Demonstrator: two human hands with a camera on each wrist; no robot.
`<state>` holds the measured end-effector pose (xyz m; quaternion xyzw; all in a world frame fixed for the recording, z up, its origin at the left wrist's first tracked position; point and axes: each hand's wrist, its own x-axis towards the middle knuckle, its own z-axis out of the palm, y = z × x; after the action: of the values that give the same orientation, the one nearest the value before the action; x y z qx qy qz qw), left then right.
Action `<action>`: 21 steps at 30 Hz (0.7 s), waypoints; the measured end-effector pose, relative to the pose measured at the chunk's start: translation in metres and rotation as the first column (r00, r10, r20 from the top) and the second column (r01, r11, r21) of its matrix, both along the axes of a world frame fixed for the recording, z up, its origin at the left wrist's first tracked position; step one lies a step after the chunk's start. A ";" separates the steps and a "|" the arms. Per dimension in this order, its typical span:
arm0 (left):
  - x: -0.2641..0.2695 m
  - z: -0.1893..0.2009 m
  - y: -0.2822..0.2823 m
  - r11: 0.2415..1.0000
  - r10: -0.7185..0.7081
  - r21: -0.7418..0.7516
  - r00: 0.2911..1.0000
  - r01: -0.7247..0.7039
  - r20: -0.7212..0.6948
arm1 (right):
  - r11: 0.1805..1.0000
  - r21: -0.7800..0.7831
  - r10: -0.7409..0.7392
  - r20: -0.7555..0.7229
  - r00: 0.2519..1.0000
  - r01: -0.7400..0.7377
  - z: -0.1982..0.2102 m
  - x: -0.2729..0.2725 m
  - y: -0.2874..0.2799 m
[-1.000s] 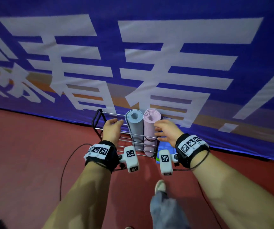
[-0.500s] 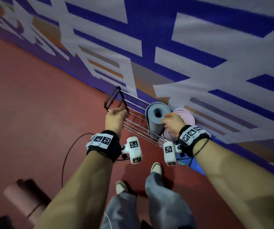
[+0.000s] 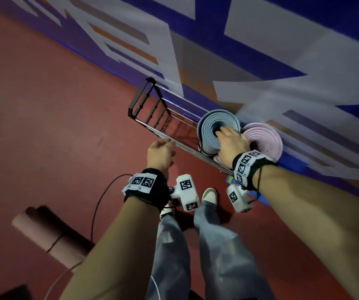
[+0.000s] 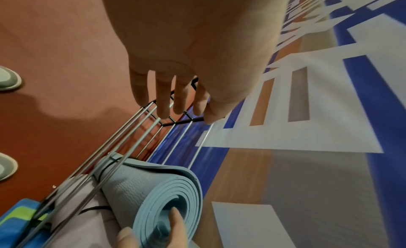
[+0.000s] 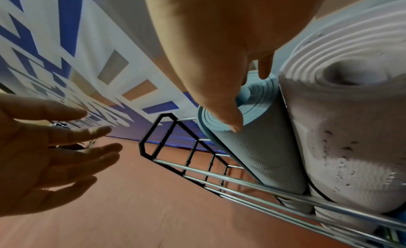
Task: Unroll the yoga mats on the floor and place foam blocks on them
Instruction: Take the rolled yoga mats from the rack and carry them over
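Right hand [image 3: 231,144]: gripping rolled blue foam yoga mat [image 3: 214,135] by its top end; lift straight up.
Left hand [image 3: 160,152]: fingers loose, empty, beside wire rack [image 3: 150,109]; steady it.

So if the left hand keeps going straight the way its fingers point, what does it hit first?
Probably the black end frame of the wire rack: the left hand is open, fingers aimed along the rails toward it. Depth is unclear; it may pass just above.

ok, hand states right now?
Left hand: open, holds nothing, by the rack.
Right hand: grips the blue mat, finger in its core.
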<state>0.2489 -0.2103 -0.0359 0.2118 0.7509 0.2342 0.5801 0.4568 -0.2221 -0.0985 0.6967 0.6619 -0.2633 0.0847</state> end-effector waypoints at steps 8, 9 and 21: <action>-0.013 -0.019 0.007 0.999 -0.016 -0.031 0.999 0.014 -0.049 | 0.998 -0.057 -0.025 0.076 0.997 0.030 -0.023 -0.012 0.011; -0.014 -0.021 0.007 0.999 -0.018 -0.033 0.999 0.016 -0.050 | 0.997 -0.055 -0.043 0.092 0.995 0.048 -0.025 -0.013 0.012; -0.033 -0.013 -0.005 0.999 0.043 0.002 0.999 -0.043 -0.034 | 0.986 -0.121 -0.089 0.179 0.980 0.112 -0.008 -0.014 0.023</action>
<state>0.2160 -0.2156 -0.0494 0.2002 0.7649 0.2435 0.5618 0.4432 -0.1990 -0.1065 0.7425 0.5973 -0.2485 0.1739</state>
